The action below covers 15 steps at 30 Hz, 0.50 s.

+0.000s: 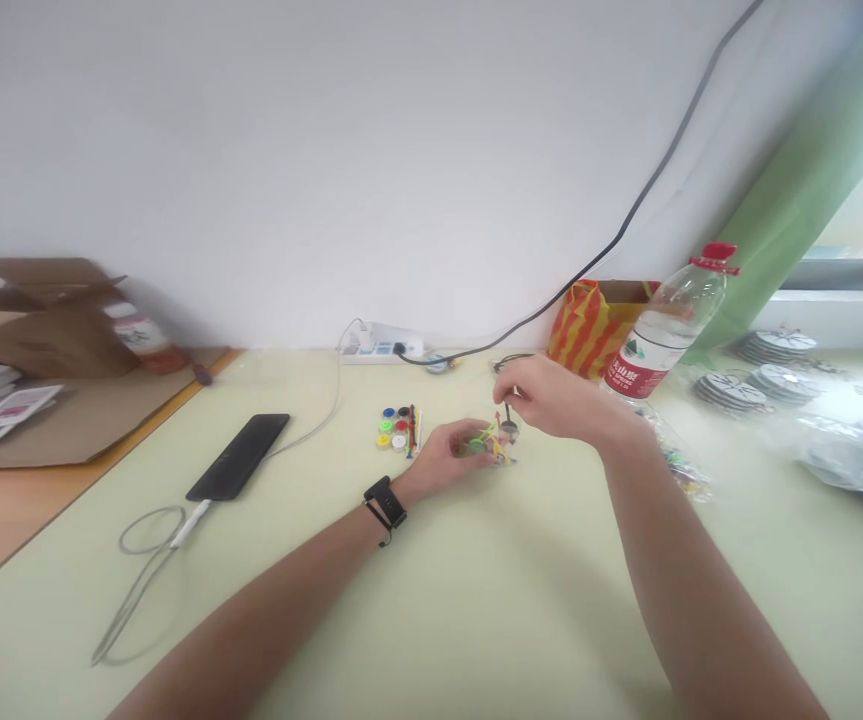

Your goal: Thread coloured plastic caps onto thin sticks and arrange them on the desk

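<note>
My left hand, with a black watch on its wrist, is closed around a small colourful toy with green, yellow and red parts, resting on the pale green table. My right hand hovers just above it and pinches a thin dark stick that points down at the toy. A set of small paint pots in several colours, with a thin brush beside it, lies just left of my left hand.
A black phone on a grey cable lies at the left. A white power strip sits by the wall. A plastic water bottle, a striped bag, stacked discs and plastic bags lie to the right. Cardboard boxes stand far left.
</note>
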Available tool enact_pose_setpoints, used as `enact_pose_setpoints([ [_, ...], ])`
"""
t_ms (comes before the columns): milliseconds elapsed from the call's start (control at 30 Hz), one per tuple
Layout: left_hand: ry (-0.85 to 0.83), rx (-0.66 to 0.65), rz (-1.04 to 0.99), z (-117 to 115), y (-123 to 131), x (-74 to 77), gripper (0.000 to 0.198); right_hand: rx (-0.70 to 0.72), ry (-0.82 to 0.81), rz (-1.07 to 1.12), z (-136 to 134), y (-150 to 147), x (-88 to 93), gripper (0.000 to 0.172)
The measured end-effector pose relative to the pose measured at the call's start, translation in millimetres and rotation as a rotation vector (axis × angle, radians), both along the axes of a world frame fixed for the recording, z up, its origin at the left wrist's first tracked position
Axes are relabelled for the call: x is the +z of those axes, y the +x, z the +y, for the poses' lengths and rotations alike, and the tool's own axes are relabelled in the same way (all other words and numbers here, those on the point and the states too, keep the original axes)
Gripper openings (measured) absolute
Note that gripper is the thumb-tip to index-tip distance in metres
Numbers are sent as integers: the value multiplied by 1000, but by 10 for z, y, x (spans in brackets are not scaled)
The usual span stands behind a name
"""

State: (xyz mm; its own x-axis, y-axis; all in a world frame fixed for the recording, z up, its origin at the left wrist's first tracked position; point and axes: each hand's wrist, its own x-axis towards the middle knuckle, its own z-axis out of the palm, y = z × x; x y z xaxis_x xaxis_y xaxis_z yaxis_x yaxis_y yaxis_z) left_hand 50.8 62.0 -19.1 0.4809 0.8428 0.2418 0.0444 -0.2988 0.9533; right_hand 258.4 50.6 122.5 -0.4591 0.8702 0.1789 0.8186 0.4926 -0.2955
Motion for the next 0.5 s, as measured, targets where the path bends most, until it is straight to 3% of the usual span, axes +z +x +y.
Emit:
enact_pose_setpoints([
  [267,22,6,60,8,15,-8,52,-89,1,-155,-81,-168,74,27],
  [500,35,-6,79,-1,13,16,54,-52,-20,-166,-78,-248,73,18],
])
